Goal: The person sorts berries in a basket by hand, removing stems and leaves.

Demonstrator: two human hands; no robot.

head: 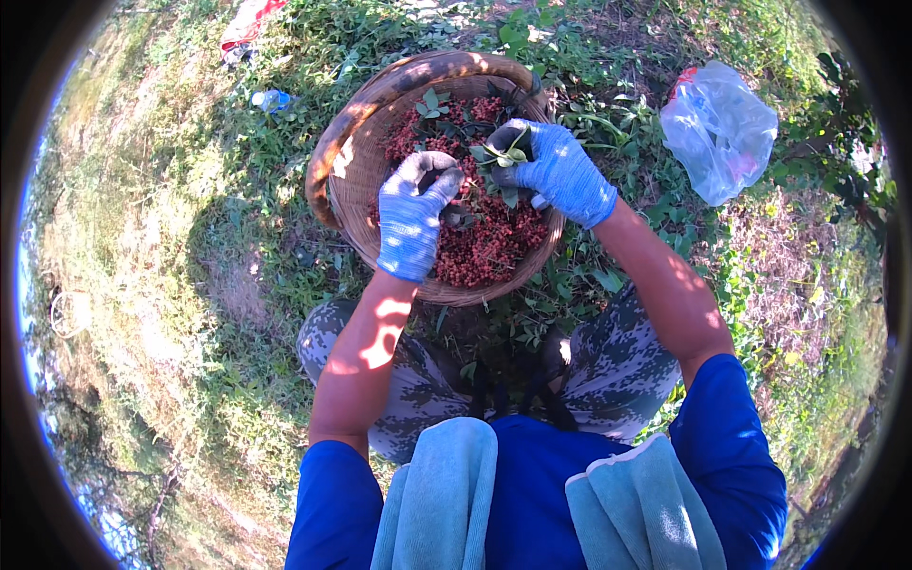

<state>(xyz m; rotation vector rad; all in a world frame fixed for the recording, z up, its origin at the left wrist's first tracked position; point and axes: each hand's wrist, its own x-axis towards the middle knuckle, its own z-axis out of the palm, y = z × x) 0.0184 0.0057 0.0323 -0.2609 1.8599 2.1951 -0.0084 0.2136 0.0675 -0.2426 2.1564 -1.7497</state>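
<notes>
A round woven wicker basket (pixel 356 187) with a thick arched handle (pixel 370 96) stands on the ground before my knees. Inside lie many clusters of small red berries (pixel 491 239), resembling Sichuan pepper, with some green leaves (pixel 432 105) among them. Both hands wear blue-and-white knit gloves with dark grey coated fingers. Over the basket's right part, my right hand (pixel 552 167) grips a leafy green sprig (pixel 507 155) between thumb and fingers. My left hand (pixel 417 206) is above the berries, thumb and forefinger tips close together; whether anything small is between them is unclear.
A clear plastic bag (pixel 723 135) lies on the weeds at the right. Beyond the basket to the left are a plastic bottle (pixel 272 100) and a red-and-white item (pixel 249 28). A pale hoop-shaped object (pixel 70 314) is at far left. Leafy branches (pixel 841 149) edge the right side.
</notes>
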